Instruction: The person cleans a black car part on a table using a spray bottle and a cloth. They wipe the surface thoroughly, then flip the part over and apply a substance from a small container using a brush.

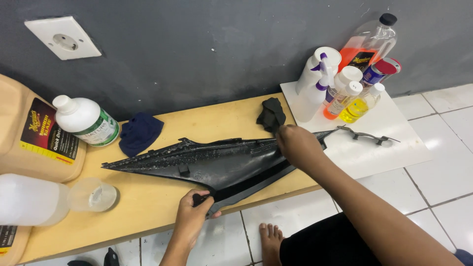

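Observation:
A long black plastic panel [212, 162], pointed at both ends, lies across a low wooden bench [148, 202]. My left hand [193, 214] grips the panel's near edge at the bench front. My right hand [295, 145] presses on the panel's right part, fingers closed on a black cloth [271, 114] that sticks up behind the hand.
A dark blue cloth [140, 132] lies at the bench's back. A white bottle [86, 120], a tan jug [34, 133] and a clear bottle [34, 199] crowd the left end. Spray bottles [320, 81] and an orange-liquid bottle [367, 44] stand on a white board [384, 143]. My bare foot [270, 239] rests on the tiled floor.

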